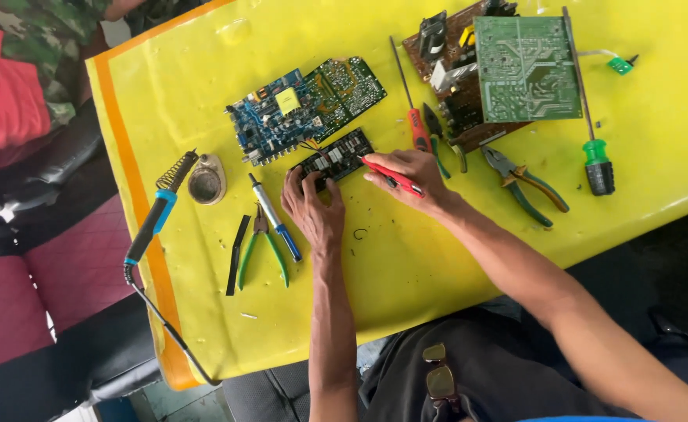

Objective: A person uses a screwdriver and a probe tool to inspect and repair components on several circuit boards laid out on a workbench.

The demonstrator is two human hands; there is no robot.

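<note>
A small dark circuit board [335,159] is lying near the middle of the yellow table [438,258], and both hands are on it or right at it. The left hand [313,207] is laid flat-ish over the board's near end, fingers spread a bit and pressed down on the edge, not curled around anything. The right hand [412,178] is closed on a red pen-like tool [391,177], held like a pencil, with the tip aimed at the board's right end; whether the tip is actually touching can't be told.

Just behind the small board, a blue circuit board [275,117] and a green circuit board [347,86] are wired together. Left of the left hand, a blue-handled screwdriver [276,218], green-handled cutters [263,248] and a black strip [237,255] are laid side by side. Further left, a soldering iron [155,216] is hung over the table edge next to a round tin [206,183].

Right of the right hand, a red-handled screwdriver [416,125], pliers [525,186] and a green-and-black screwdriver [595,156] are scattered below a big brown board stack [508,70].
</note>
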